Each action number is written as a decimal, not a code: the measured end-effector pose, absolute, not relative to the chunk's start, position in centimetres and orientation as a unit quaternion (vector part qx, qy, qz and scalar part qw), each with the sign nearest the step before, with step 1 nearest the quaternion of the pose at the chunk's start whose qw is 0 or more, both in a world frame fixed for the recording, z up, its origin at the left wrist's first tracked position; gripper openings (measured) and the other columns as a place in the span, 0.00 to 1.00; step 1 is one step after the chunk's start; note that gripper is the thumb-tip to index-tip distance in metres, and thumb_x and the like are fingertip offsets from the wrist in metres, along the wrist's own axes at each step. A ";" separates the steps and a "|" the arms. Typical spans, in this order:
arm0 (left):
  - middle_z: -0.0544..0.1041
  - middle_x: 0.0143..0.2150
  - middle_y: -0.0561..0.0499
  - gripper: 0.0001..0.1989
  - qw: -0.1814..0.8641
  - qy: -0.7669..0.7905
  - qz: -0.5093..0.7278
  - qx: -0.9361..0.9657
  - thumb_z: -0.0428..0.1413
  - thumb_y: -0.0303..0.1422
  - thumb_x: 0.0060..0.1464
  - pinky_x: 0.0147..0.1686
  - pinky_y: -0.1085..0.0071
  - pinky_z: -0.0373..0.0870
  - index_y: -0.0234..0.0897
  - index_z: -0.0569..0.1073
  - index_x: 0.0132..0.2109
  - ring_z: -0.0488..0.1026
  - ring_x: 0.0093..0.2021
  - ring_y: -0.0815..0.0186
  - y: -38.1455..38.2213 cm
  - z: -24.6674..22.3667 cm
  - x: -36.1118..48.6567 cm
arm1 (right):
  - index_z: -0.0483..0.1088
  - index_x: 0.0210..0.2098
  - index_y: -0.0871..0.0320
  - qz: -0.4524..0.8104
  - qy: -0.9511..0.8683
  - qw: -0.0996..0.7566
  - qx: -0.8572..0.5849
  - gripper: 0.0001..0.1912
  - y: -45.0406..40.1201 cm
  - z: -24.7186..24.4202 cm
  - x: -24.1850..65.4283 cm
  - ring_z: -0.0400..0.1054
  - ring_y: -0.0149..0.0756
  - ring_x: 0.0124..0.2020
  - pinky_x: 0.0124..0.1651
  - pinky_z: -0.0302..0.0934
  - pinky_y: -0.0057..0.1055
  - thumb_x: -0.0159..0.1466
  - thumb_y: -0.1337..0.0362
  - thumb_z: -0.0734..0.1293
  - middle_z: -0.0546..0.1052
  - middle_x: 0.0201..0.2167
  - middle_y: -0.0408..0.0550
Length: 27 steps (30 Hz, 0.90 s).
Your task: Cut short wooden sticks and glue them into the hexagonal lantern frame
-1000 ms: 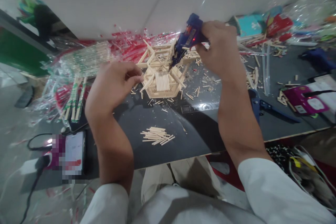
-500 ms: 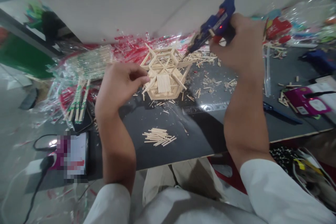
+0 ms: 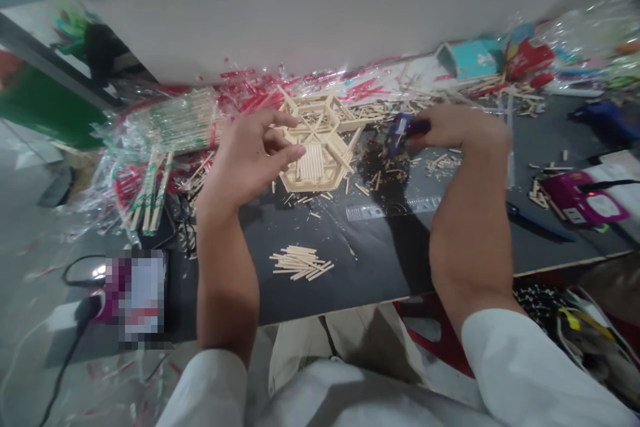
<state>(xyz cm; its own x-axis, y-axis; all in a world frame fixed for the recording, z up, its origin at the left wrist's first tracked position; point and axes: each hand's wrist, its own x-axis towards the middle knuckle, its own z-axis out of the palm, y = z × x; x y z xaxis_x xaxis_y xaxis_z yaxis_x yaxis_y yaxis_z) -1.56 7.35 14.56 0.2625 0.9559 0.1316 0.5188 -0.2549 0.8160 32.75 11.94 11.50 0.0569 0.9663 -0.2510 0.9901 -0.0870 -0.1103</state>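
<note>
A lattice model built of thin wooden sticks [image 3: 336,163] stands on the dark table, with a small panel of side-by-side sticks [image 3: 311,161] on its front. At its left edge is my left hand [image 3: 250,157], fingers curved and apart; nothing shows between them, and I cannot tell whether the fingertips touch it. To the right of the model, my right hand [image 3: 453,127] grips a blue glue gun [image 3: 400,133], held low over the table and partly hidden by the hand. A loose pile of short sticks [image 3: 300,261] lies in front of the model.
A clear ruler [image 3: 390,208] lies right of the stick pile. Bundled sticks in plastic [image 3: 170,120] are at the left, near a phone [image 3: 145,293]. A purple power socket [image 3: 583,197] and dark-blue cutter [image 3: 540,223] are at the right. Stick scraps litter the back.
My right hand has brought the glue gun down from above the table, away from the model's upper right side. My left hand has shifted slightly right, its fingers spreading.
</note>
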 end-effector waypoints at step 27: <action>0.82 0.33 0.51 0.13 0.425 0.493 0.321 0.688 0.67 0.28 0.59 0.38 0.65 0.79 0.40 0.77 0.50 0.83 0.38 0.58 8.7 12.7 0.7 | 0.80 0.50 0.42 -0.126 0.839 -0.165 0.503 0.15 5.6 15.3 20.4 0.78 0.53 0.45 0.52 0.71 0.50 0.64 0.58 0.73 0.84 0.43 0.45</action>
